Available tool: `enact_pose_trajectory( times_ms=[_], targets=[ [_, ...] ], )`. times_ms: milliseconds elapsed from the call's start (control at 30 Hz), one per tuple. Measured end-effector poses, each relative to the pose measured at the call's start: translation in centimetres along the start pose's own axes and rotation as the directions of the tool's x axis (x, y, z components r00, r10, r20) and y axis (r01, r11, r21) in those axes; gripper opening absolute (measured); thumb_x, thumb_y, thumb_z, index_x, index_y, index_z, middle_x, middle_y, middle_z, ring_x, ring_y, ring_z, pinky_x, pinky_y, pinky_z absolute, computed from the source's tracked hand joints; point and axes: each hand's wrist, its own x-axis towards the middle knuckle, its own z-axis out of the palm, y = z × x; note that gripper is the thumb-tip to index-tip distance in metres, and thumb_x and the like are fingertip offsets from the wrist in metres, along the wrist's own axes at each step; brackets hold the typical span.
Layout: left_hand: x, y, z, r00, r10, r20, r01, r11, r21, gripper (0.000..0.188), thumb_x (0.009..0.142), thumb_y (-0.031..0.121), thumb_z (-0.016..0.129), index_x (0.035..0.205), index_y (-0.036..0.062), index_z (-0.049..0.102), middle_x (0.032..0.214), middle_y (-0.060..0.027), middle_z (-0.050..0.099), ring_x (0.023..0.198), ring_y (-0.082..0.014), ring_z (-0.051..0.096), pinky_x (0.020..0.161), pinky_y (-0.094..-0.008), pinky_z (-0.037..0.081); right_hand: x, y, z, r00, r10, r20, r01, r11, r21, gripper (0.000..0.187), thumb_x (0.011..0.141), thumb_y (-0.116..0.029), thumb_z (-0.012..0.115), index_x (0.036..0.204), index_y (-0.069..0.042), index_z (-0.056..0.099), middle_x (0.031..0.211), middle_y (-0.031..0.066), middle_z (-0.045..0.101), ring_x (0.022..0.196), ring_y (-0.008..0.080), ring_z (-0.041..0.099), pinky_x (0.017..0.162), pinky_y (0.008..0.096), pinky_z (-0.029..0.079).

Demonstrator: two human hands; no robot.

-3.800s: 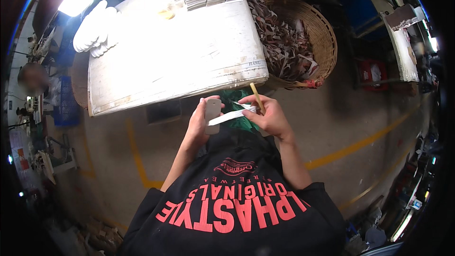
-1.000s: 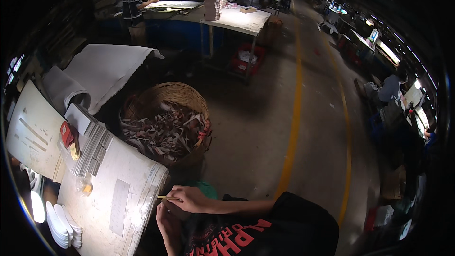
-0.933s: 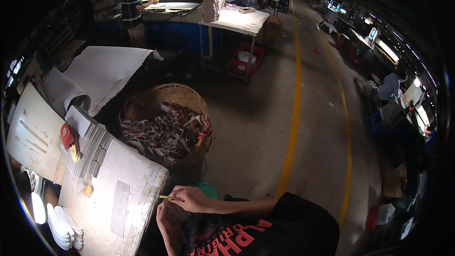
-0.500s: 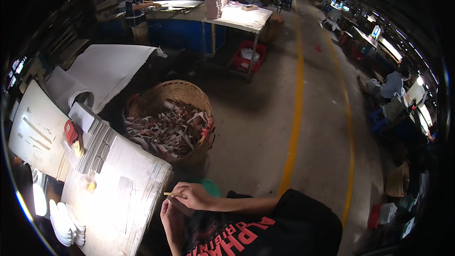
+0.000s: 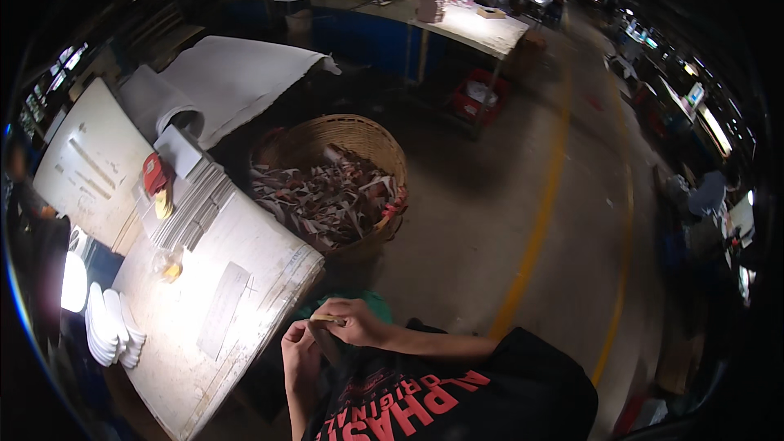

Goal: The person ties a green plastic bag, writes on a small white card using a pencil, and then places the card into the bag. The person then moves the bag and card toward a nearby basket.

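Both hands are together in front of my chest, just right of the white worktable (image 5: 271, 286). My right hand (image 5: 359, 325) is closed around a thin yellowish stick (image 5: 328, 319), which pokes out at its fingertips. My left hand (image 5: 300, 353) is closed in a pinch beside it, fingertips close to the stick. A grey-brown strip (image 5: 327, 345) hangs between the hands, its upper end at the left fingertips. The strip's kind is too blurred to make out.
On the worktable lie a stack of grey sheets (image 5: 192, 206), a red-and-yellow item (image 5: 155, 176), a paper sheet (image 5: 224, 310) and white sole-shaped pieces (image 5: 104, 328). A wicker basket (image 5: 384, 143) of scraps stands beyond. Yellow floor lines (image 5: 539, 237) run along the aisle at right.
The view has swung left, so the surroundings sit further right. My hands have drawn closer together at the stick, and the grey-brown strip now shows between them.
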Motion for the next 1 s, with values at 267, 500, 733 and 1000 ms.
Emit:
enact_pose_trajectory(
  times_ms=[267,500,733,1000],
  targets=[
    [-1.1,0.3,1.1,0.979,0.132,-0.156,-0.101,0.976,0.192,0.015,0.105,0.013,0.066,0.104,-0.0018,0.071,0.09,-0.0055,0.073,0.073,-0.0095,0.065,0.065,-0.0226,0.051,0.3,0.0,0.2,0.981,0.076,0.181,-0.075,0.997,-0.008,0.02,0.091,-0.001,0.071,0.111,-0.007,0.067,0.098,0.0119,0.069,0.086,0.0334,0.069,0.071,0.0389,0.053],
    [-2.0,0.3,1.9,0.962,0.186,-0.2,-0.144,0.968,0.208,0.017,0.104,0.012,0.067,0.108,-0.0035,0.072,0.09,-0.0046,0.072,0.076,-0.0089,0.064,0.068,-0.0224,0.05,0.5,-0.3,0.8,0.981,0.139,0.137,-0.144,0.989,0.028,0.023,0.091,0.001,0.071,0.114,-0.005,0.071,0.098,0.0085,0.071,0.085,0.0224,0.071,0.074,0.0293,0.055],
    [-2.1,0.1,0.9,0.95,0.141,-0.279,-0.099,0.982,0.16,0.022,0.104,0.012,0.067,0.116,-0.0047,0.073,0.094,-0.0042,0.074,0.076,-0.0081,0.063,0.069,-0.0224,0.05,-0.1,-0.5,1.6,0.999,0.046,0.024,-0.045,0.997,-0.055,0.023,0.087,-0.003,0.076,0.109,-0.006,0.073,0.099,0.011,0.074,0.085,0.0327,0.073,0.073,0.0378,0.058],
    [-2.5,0.4,1.1,0.963,0.153,-0.221,-0.095,0.963,0.253,0.021,0.103,0.012,0.068,0.117,-0.0036,0.073,0.093,-0.0022,0.072,0.074,-0.0069,0.061,0.066,-0.0217,0.048,0.1,0.0,1.0,0.996,0.046,0.079,-0.046,0.999,-0.01,0.024,0.084,-0.001,0.078,0.106,-0.006,0.072,0.099,0.0086,0.07,0.088,0.0272,0.072,0.072,0.0349,0.057]
  ],
)
